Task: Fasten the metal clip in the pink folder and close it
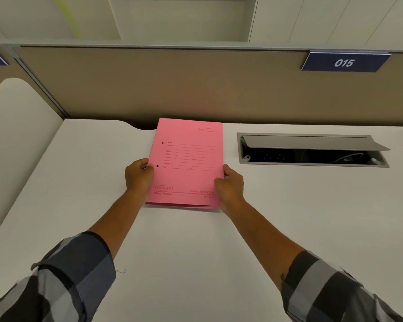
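Observation:
The pink folder (186, 163) lies closed and flat on the white desk (196, 240), its printed cover facing up, two small dark holes near its left edge. My left hand (139, 176) grips the folder's left edge near the lower hole. My right hand (230, 184) holds the right edge, thumb on the cover. The cover's lower right corner sits slightly raised from the sheet beneath. The metal clip is hidden inside.
An open cable box (312, 151) with a raised grey flap is set into the desk at right. A tan partition (172, 89) with a blue "015" sign (344, 62) stands behind. A cream panel (16, 126) rises on the left.

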Motion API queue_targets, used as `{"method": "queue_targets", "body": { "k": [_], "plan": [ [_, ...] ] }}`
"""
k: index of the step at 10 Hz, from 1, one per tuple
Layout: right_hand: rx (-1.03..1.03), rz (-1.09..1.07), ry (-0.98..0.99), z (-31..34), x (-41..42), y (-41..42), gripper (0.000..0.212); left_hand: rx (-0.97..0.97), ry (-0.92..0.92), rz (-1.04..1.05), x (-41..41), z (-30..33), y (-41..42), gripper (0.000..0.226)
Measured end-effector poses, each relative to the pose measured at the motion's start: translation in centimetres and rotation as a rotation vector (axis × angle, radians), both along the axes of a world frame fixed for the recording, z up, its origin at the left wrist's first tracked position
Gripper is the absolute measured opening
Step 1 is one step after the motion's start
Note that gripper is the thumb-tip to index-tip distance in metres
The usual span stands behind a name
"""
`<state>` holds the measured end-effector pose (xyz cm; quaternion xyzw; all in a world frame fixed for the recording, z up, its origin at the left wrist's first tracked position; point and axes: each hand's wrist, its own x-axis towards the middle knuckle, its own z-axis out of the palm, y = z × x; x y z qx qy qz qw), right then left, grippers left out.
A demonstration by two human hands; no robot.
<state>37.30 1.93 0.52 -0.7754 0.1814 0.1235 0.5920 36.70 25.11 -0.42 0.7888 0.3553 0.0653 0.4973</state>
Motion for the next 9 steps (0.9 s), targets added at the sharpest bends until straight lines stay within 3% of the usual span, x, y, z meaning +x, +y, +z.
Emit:
{"method": "queue_targets", "body": {
  "k": [1,3,5,7,8,9],
  "plan": [
    [-0.025,0.03,0.008,0.1,0.5,0.3,0.029,0.015,0.04,-0.049,0.2,-0.1,0.1,0.027],
    [-0.131,0.096,0.03,0.1,1.4,0.7,0.031,0.036,0.048,-0.049,0.5,-0.2,0.0,0.027],
    [-0.371,0.13,0.022,0.2,1.2,-0.1,0.053,0.09,0.054,-0.021,0.3,-0.5,-0.2,0.027],
    [-0.354,0.167,-0.084,-0.8,-0.2,-3.5,0.06,0.139,0.043,-0.005,-2.2,-0.2,-2.0,0.017],
    [-0.386,0.203,-0.15,-1.3,-1.2,-5.9,0.058,0.185,0.068,0.006,-3.3,-0.4,-2.1,0.048],
    [-0.416,0.24,-0.216,-1.8,-3.2,-8.8,0.056,0.258,0.092,-0.003,-5.0,-0.3,-2.6,0.062]
  ]
}}
